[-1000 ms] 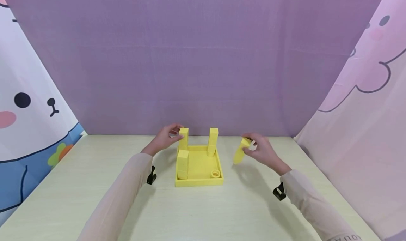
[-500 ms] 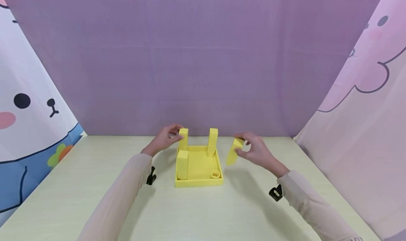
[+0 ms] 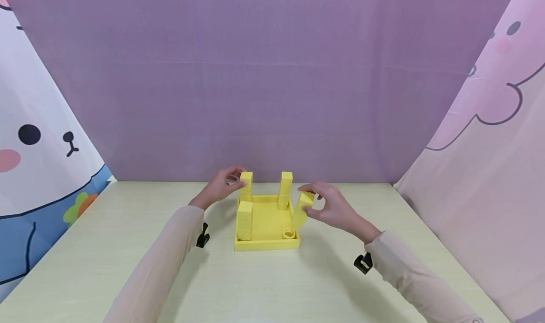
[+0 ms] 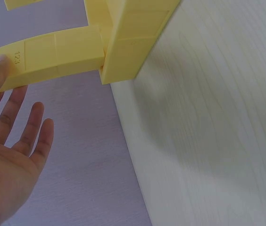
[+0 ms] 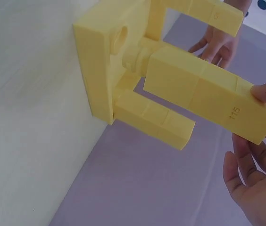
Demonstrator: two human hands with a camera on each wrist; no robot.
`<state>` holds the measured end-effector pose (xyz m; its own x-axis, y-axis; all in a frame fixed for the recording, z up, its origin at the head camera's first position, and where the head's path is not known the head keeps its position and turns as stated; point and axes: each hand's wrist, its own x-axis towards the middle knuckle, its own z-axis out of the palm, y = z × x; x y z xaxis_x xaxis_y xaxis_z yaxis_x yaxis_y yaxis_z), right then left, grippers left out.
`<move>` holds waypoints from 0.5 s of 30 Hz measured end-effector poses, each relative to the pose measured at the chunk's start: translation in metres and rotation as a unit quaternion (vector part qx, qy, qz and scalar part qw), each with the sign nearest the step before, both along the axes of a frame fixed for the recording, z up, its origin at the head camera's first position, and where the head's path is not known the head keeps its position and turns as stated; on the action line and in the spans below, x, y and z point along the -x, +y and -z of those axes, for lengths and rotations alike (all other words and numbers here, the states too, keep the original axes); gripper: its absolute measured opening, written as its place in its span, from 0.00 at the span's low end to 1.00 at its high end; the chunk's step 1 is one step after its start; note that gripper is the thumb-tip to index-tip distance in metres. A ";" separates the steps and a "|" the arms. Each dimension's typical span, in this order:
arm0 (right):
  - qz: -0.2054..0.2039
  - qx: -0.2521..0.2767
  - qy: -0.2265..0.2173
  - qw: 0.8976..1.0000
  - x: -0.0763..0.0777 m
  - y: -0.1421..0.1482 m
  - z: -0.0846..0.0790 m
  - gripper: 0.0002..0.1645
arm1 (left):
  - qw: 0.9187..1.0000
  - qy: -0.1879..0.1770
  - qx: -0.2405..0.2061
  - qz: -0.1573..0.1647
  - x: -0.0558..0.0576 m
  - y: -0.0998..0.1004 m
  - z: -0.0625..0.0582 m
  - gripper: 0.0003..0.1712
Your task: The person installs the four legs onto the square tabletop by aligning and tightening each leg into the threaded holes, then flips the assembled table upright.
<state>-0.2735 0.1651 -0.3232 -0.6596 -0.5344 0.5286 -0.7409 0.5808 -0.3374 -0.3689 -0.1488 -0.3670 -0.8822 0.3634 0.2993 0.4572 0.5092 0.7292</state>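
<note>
A yellow square tray-like base (image 3: 268, 245) lies on the table, with posts standing at three corners. At its front right corner is a bare ring socket (image 3: 289, 233). My left hand (image 3: 219, 188) pinches the top of the back left post (image 4: 62, 52), marked 123, between thumb and finger; its other fingers are spread. My right hand (image 3: 334, 209) grips a loose yellow post (image 5: 203, 94), marked 115, near its top. That post is tilted over the base's right edge, its round threaded end (image 5: 135, 59) pointing down toward the ring socket, apart from it.
The front left post (image 3: 245, 220) and back right post (image 3: 285, 189) stand upright in the base. A pale wooden table (image 3: 255, 290) surrounds it. Behind hangs a purple cloth (image 3: 272, 86), with printed curtains (image 3: 494, 171) at both sides.
My right hand has moved left with the loose post, from beside the base to its right edge near the ring socket. My left hand stays on the back left post.
</note>
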 end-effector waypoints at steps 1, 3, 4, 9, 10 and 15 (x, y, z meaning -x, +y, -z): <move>-0.003 -0.001 0.000 1.000 -0.001 -0.001 0.000 0.24 | 1.000 0.001 0.000 0.000 0.000 0.000 0.000 0.22; -0.008 -0.003 0.001 1.000 -0.002 -0.004 0.001 0.24 | 1.000 0.002 -0.001 0.001 0.000 0.000 0.000 0.22; -0.011 -0.004 0.001 1.000 -0.003 -0.006 0.001 0.24 | 1.000 0.002 -0.001 0.001 0.000 0.000 0.000 0.22; -0.014 -0.013 -0.007 1.000 -0.004 -0.010 0.005 0.23 | 1.000 0.004 -0.002 0.000 0.001 0.000 -0.001 0.22; -0.014 -0.014 -0.009 1.000 -0.004 -0.011 0.005 0.23 | 1.000 0.006 -0.001 0.000 0.001 0.000 -0.001 0.22; -0.012 -0.017 -0.020 1.000 -0.004 -0.012 0.008 0.24 | 1.000 0.017 -0.003 0.002 0.000 0.001 -0.001 0.22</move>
